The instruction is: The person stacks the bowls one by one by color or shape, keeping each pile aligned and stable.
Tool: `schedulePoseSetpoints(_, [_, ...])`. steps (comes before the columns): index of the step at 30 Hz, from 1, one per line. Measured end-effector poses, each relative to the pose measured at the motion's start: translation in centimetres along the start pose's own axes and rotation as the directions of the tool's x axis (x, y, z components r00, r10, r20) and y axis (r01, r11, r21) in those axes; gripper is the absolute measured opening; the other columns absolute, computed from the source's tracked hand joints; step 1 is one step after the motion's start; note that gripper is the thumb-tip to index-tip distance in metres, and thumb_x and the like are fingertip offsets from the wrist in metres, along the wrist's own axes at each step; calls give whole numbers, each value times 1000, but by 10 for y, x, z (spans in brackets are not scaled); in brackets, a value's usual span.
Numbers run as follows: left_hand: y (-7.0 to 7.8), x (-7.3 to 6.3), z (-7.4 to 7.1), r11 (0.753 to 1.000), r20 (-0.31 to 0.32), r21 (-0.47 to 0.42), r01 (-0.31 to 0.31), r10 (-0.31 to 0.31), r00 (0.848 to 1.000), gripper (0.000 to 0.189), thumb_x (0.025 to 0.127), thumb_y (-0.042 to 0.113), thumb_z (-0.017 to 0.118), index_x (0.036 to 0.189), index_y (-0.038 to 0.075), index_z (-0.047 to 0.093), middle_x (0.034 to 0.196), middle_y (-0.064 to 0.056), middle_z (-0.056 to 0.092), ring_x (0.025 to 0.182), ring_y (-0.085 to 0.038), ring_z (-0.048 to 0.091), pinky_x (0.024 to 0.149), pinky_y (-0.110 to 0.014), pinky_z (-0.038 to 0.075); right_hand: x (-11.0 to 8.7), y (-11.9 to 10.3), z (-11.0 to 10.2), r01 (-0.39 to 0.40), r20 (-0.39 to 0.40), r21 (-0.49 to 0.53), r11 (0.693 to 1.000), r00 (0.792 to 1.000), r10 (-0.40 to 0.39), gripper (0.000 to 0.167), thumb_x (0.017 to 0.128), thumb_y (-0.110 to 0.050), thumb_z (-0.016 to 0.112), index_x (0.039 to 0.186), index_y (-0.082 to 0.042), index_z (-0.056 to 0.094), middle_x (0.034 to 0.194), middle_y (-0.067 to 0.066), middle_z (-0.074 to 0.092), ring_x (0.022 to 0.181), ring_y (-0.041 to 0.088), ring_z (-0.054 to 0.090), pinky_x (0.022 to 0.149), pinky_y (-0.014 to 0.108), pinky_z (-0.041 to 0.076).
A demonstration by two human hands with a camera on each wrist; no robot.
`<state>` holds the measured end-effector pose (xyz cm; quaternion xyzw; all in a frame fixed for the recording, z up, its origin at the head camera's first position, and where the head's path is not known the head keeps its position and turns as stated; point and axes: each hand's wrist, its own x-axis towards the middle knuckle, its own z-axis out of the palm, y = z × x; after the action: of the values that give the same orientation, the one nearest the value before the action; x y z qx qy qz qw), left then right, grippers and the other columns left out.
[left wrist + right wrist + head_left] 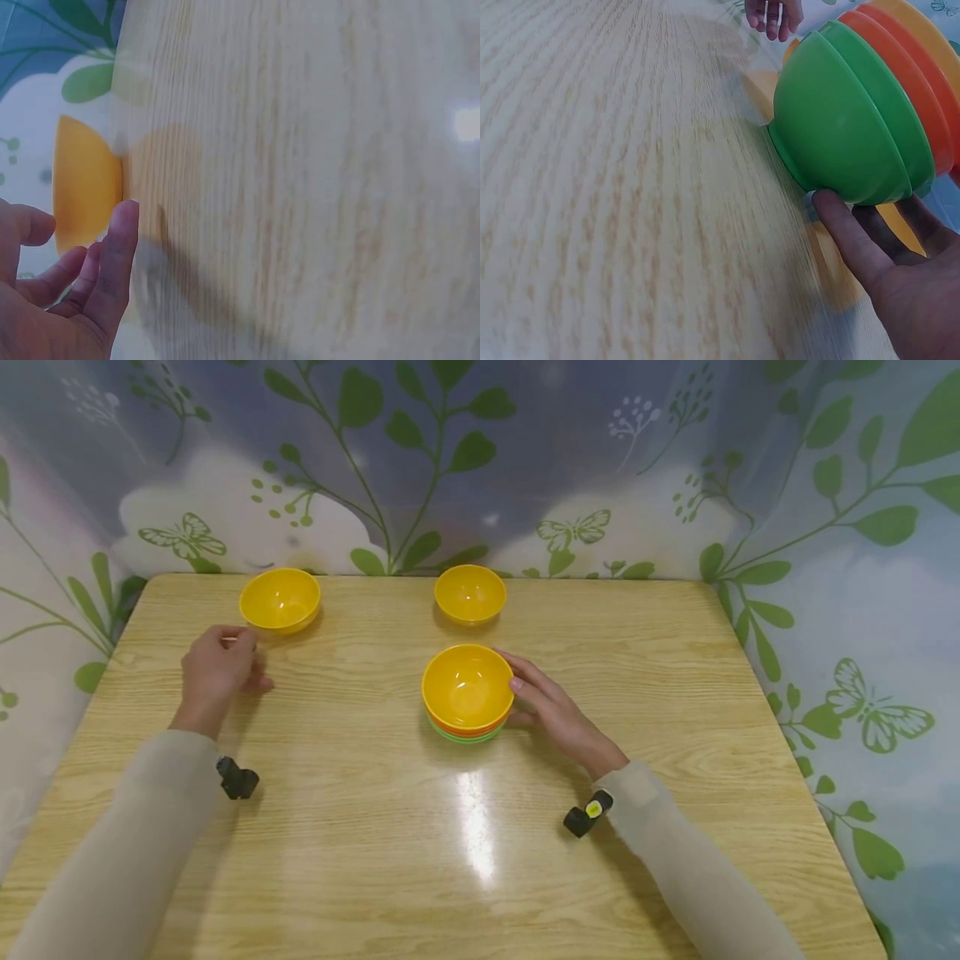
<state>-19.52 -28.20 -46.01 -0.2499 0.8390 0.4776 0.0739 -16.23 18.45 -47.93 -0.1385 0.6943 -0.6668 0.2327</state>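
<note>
A stack of nested bowls (468, 689) stands at mid-table: yellow on top, then orange, then green (840, 112) at the bottom. My right hand (551, 706) rests against the right side of this stack, fingers mostly straight along its wall. One fingertip touches low on the green bowl in the right wrist view. At the back left is a single yellow bowl (281, 602). Beside its near left rim is my left hand (221, 668), fingers loosely bent; in the left wrist view the thumb comes close to the yellow bowl's rim (79, 184). Contact there is hard to tell.
Another yellow bowl (470, 595) stands behind the stack, near the table's back edge. The wooden table (337, 843) meets a wall covering (525, 468) printed with leaves and butterflies at the back. Small black devices (237, 778) are worn at both wrists.
</note>
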Motion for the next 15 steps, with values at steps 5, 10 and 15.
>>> schedulePoseSetpoints(5, [1, 4, -5, 1000, -16, 6, 18, -18, 1000, 69, 115, 48, 39, 169, 6, 33, 123, -11, 57, 70, -10, 78, 77, -30, 70, 0, 0, 0, 1, -2, -4, 1000, 1000, -1, 54, 119, -35, 41, 171, -23, 35, 176, 4, 36, 152, 39, 49, 115, 58, 58])
schedulePoseSetpoints(10, [5, 7, -5, 998, -19, -44, 48, -49, 999, 68, 115, 48, 39, 171, 10, 32, 123, -4, 53, 77, -8, 75, 81, -30, 70, 0, 0, 1, -4, -5, -14, 1000, 1000, 4, 54, 119, -35, 41, 171, -25, 35, 175, 2, 36, 152, 38, 50, 116, 57, 57])
schedulePoseSetpoints(15, [10, 8, -4, 990, 0, -116, 75, -76, 997, 69, 114, 51, 39, 172, 14, 31, 124, 1, 52, 88, -10, 70, 87, -28, 69, -1, 0, 0, -6, 0, -21, 1000, 1000, 6, 55, 118, -37, 41, 171, -25, 34, 176, 3, 36, 152, 38, 50, 116, 57, 58])
